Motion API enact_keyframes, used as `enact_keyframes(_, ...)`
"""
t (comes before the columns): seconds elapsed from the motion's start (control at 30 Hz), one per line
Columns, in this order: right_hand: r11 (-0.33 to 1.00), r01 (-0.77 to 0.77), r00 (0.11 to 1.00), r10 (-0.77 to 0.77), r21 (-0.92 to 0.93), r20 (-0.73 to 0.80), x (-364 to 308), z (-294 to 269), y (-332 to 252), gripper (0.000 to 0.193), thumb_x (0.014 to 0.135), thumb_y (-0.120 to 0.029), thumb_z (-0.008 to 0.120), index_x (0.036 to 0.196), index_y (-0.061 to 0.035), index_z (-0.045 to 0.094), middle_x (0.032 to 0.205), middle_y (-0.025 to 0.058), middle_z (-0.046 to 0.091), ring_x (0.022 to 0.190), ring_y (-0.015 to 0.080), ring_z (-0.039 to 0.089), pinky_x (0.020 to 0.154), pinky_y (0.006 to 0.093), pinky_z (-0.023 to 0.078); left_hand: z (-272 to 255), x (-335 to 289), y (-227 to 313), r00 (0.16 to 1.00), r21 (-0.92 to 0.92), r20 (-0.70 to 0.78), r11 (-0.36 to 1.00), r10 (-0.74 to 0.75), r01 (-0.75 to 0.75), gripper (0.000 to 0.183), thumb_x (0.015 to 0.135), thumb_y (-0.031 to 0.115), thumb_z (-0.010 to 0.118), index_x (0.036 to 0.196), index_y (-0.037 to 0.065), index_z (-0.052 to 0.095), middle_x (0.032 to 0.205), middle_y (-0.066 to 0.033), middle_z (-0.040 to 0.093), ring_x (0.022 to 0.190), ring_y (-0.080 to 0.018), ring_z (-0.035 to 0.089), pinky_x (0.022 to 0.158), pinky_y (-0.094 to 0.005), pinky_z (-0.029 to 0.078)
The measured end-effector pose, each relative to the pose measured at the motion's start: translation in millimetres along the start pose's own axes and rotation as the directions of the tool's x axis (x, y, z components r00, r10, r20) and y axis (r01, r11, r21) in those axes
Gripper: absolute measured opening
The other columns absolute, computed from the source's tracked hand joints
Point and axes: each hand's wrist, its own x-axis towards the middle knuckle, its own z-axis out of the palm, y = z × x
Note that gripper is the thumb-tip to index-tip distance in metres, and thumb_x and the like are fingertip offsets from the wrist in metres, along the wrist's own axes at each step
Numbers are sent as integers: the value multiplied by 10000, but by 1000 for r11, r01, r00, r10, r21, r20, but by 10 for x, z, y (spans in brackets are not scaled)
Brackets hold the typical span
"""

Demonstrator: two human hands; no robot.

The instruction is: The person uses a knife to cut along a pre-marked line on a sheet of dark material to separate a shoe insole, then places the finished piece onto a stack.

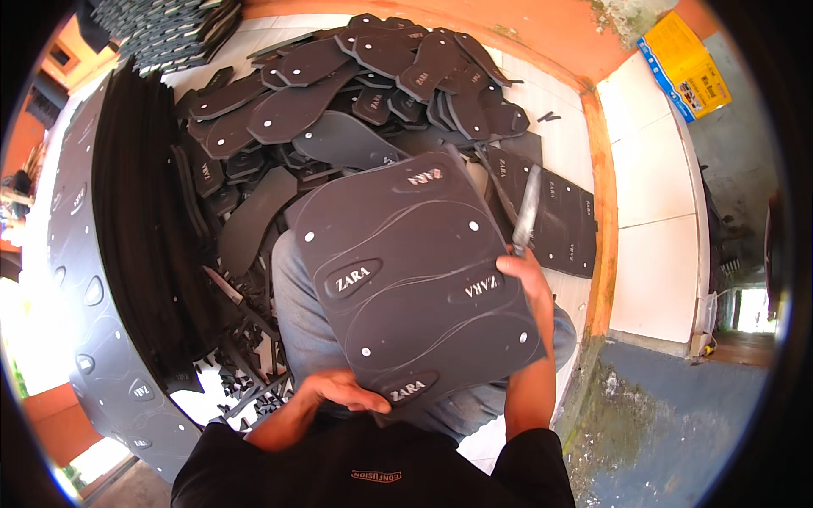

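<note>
A black foam sheet (406, 292), printed with curved sandal-sole outlines and white lettering, is tilted up over my lap. My left hand (343, 391) pinches its near edge, thumb on top and the other fingers hidden below. At the sheet's right edge, my right hand (529, 275) is closed round the handle of a knife (527, 207). The blade points up and away from me, just beyond the sheet's right side. The thumb of that hand rests by the sheet's edge. Most of the knife's handle is hidden in the hand.
A big heap of cut soles (305, 110) lies beyond the sheet. To the left stands a tall stack of black sheets (152, 220), with black scraps (254, 356) beside my leg. Another printed sheet (559, 220) lies right, near an orange-edged ledge (603, 169). A yellow-blue package (684, 63) is far right.
</note>
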Motion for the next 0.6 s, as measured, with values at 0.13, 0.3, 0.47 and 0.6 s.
enact_keyframes(0.13, 926, 217, 914, -81, 310, -397, -400, 255, 185, 311, 795, -135, 645, 1034, 47, 563, 887, 150, 651, 735, 231, 662, 657, 344, 569, -320, 33, -266, 781, -667, -481, 411, 399, -621, 391, 880, 355, 529, 1073, 18, 573, 842, -111, 635, 663, -200, 600, 540, -281, 467)
enact_keyframes(0.3, 910, 318, 781, -92, 267, -618, -504, 955, 808, 176, 825, -153, 654, 800, -43, 520, 576, 5, 463, 375, 72, 335, 366, 244, 280, 32, 442, 114, 781, -675, -511, 395, 359, -623, 588, 839, 480, 536, 1191, 10, 510, 1156, -185, 570, 1024, -331, 570, 839, -447, 492)
enact_keyframes(0.47, 971, 154, 822, -24, 181, -569, -702, 890, 978, 161, 857, -152, 602, 817, -24, 511, 571, 12, 454, 417, 78, 389, 394, 235, 321, -152, 604, 224, 765, -561, -644, 695, -26, -449, 483, 854, 333, 597, 1187, -4, 503, 1107, -138, 592, 966, -260, 604, 811, -366, 518)
enact_keyframes(0.6, 998, -46, 859, 15, -49, -512, -972, 917, 912, 161, 881, -159, 563, 851, -15, 498, 618, 50, 527, 461, 76, 423, 413, 238, 351, 28, 603, 277, 695, -550, -706, 724, -138, -415, 444, 824, 203, 665, 1179, -10, 504, 1054, -105, 610, 921, -199, 619, 801, -324, 520)
